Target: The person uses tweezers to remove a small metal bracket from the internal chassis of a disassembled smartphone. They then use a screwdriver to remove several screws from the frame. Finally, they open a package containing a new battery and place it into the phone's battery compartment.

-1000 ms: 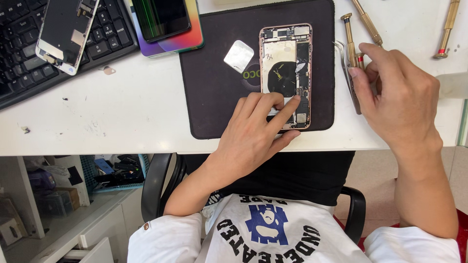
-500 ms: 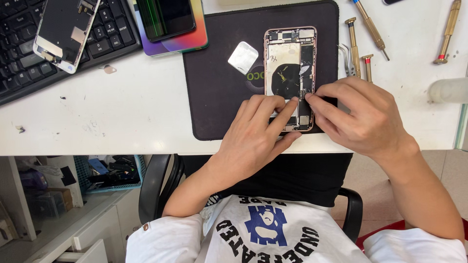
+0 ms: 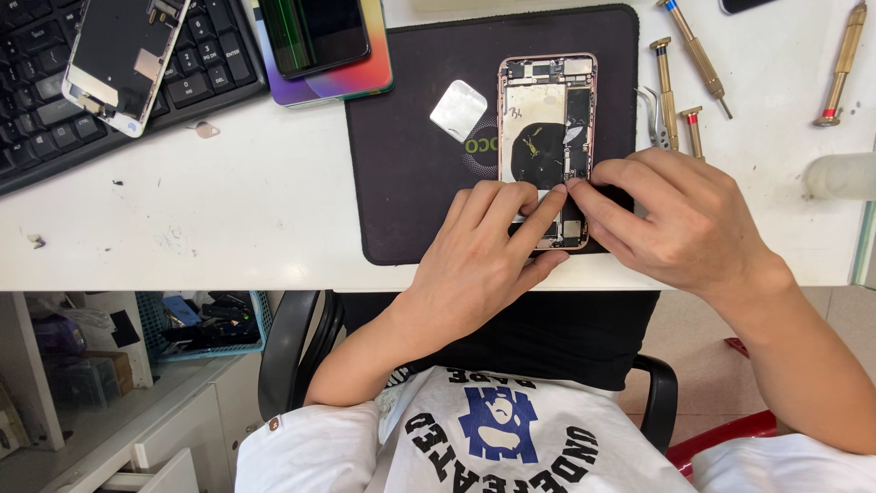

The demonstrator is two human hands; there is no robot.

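Note:
An opened phone (image 3: 546, 110) with a pink-gold frame lies face down on a black mat (image 3: 411, 183), its insides showing. My left hand (image 3: 488, 260) rests over the phone's lower end, with the index finger stretched across it and pressing it down. My right hand (image 3: 680, 224) comes in from the right. Its thumb and forefinger are pinched together at the phone's lower middle, touching my left index fingertip. Whether anything small sits between those fingertips is hidden. The phone's bottom edge is partly covered by both hands.
A small silver plate (image 3: 458, 110) lies on the mat left of the phone. Tweezers (image 3: 650, 114) and three brass screwdrivers (image 3: 666, 87) (image 3: 698, 57) (image 3: 841, 62) lie to the right. A keyboard (image 3: 36, 137), a detached screen (image 3: 123, 55), another phone (image 3: 315, 36) and a clear bottle (image 3: 839, 175) are also on the desk.
My right hand has moved left from beside the tweezers and screwdrivers onto the phone and pinched its fingertips there. My left hand has stayed on the phone's lower end.

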